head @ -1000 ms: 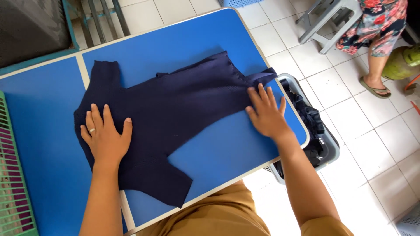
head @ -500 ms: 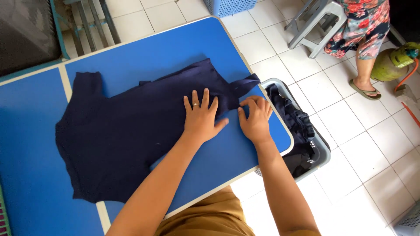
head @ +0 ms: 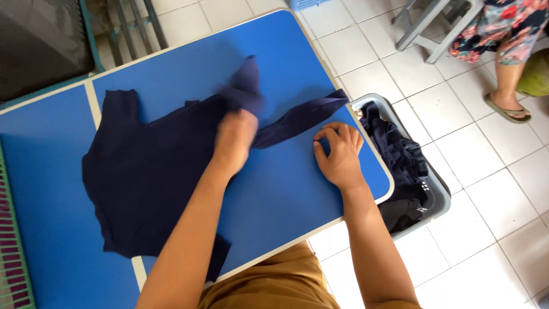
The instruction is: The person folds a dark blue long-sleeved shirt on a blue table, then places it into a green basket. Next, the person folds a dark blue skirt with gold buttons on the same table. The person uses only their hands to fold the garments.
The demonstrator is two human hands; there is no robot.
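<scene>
A dark navy top (head: 148, 166) lies spread on the blue table (head: 297, 171). My left hand (head: 233, 140), blurred by motion, grips the garment's right part and lifts it up and back over the rest. A narrow navy strap (head: 303, 117) of the top stretches toward the table's right edge. My right hand (head: 338, 153) rests on the table with its fingers curled at the near end of that strap; whether it pinches the cloth cannot be told.
A grey laundry basket (head: 437, 197) with dark clothes stands on the white tiled floor right of the table. A green wire rack (head: 11, 252) lies at the left edge. Another person's leg in a sandal (head: 506, 109) and a grey stool (head: 423, 26) are at the upper right.
My left hand went from the garment's left side to its right part, then grabbed the cloth and pulled it up and leftward. My right hand curled its fingers and stayed near the strap.
</scene>
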